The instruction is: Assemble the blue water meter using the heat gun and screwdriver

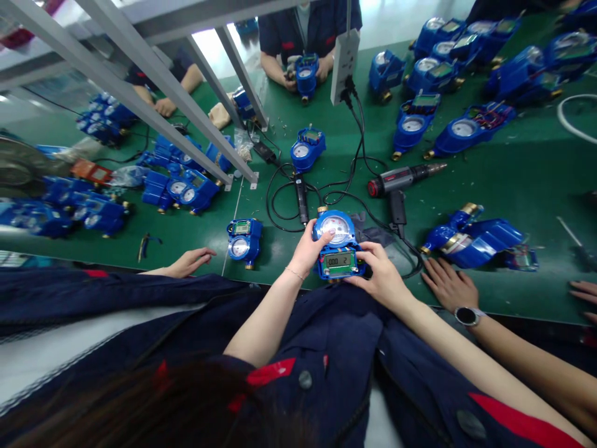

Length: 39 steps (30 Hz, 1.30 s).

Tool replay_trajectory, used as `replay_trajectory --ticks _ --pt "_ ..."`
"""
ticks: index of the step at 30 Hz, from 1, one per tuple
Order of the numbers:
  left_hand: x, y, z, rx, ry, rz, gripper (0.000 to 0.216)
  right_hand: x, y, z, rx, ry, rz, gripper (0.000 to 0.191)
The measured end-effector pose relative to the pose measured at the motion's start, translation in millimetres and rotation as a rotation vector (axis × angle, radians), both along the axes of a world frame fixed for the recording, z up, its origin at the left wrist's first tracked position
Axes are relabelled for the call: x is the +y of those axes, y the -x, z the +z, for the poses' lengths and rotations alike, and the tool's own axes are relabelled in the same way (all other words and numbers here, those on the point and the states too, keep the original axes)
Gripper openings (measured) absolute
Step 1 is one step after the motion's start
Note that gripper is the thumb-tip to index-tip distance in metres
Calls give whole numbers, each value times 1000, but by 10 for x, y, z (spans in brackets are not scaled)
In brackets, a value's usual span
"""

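Note:
Close to my body, a blue water meter [344,227] with a round dial and a lit-through grey display rests between my two hands at the table edge. The display shows digits like "000 2", with a green circuit board around it. My left hand [305,250] grips the meter's left side, its thumb over the dial. Round the lower right corner, by the display, curl the fingers of my right hand [381,274]. Just behind the meter lies a black electric screwdriver [301,198] with a cable. Some dark cloth [373,234] lies beside the meter, partly hidden.
A grey heat gun [405,179] lies on the green table [280,274]. Other water meters stand around, one at left [244,241] and another behind [308,149]. Black cables [349,183] cross the middle. A power strip [345,65] hangs by metal posts. Co-workers' hands [450,283] are at both sides.

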<state>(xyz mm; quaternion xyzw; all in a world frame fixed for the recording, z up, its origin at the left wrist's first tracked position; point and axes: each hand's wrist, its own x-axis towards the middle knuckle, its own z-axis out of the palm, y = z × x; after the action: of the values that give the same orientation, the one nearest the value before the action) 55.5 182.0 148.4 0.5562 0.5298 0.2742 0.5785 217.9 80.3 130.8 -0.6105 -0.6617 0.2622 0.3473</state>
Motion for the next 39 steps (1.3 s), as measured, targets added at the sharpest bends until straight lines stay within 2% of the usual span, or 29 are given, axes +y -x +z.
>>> replay_trajectory --ticks 2,6,9,11,14,19,24,29,39 --pt "0 39 -268 118 22 60 59 105 -9 -168 30 173 56 45" --pt "-66 82 -709 346 100 133 64 255 119 -401 -13 378 53 61" --pt "-127 68 -929 476 165 141 68 340 275 -542 -83 539 -21 71" --pt "-155 54 -1018 527 190 128 72 395 343 -624 -130 628 -64 79" --pt "-175 59 -1077 553 184 93 78 465 364 -702 -175 710 -65 82" --pt "-187 130 -1107 498 169 54 84 477 331 -723 -209 757 -43 72" --pt "-191 159 -1193 417 168 72 86 405 316 -722 -199 731 -85 72" --pt "-187 148 -1255 381 135 87 80 382 306 -726 -189 699 -116 59" --pt "-178 136 -1214 412 131 69 78 377 286 -739 -176 661 -112 48"
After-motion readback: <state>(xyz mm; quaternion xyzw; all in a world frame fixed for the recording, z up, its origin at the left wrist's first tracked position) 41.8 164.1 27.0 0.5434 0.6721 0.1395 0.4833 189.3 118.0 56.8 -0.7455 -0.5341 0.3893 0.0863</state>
